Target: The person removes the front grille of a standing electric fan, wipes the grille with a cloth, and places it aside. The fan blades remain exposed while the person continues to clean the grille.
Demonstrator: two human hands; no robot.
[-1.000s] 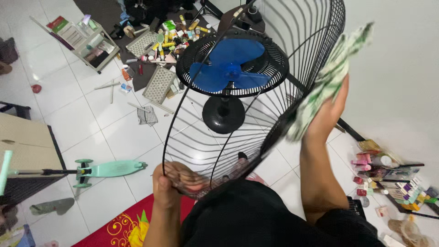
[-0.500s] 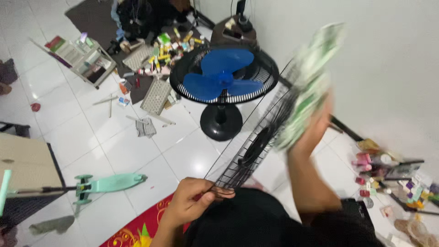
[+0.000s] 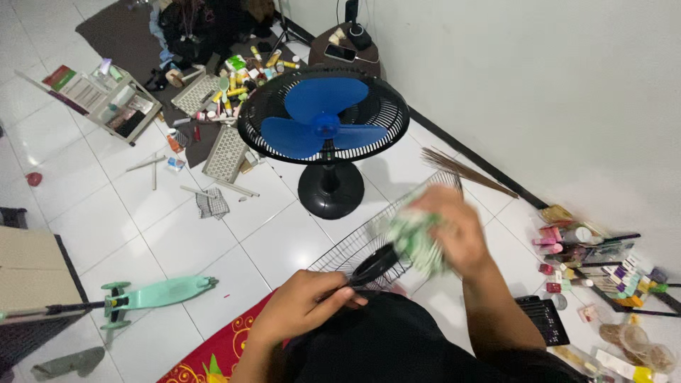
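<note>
The black wire fan guard point(image 3: 355, 250) lies low in front of the person's body, tilted nearly flat, between both hands. The left hand point(image 3: 306, 303) is curled closed around the guard's near rim, thumb over the wire. The right hand point(image 3: 454, 230), blurred, grips a crumpled green-and-white cloth point(image 3: 415, 240) and presses it against the guard's far side, above the dark centre disc point(image 3: 374, 264). Beyond the guard stands the fan point(image 3: 323, 117) with blue blades on its round black base, on the white tiled floor point(image 3: 177, 220)
</note>
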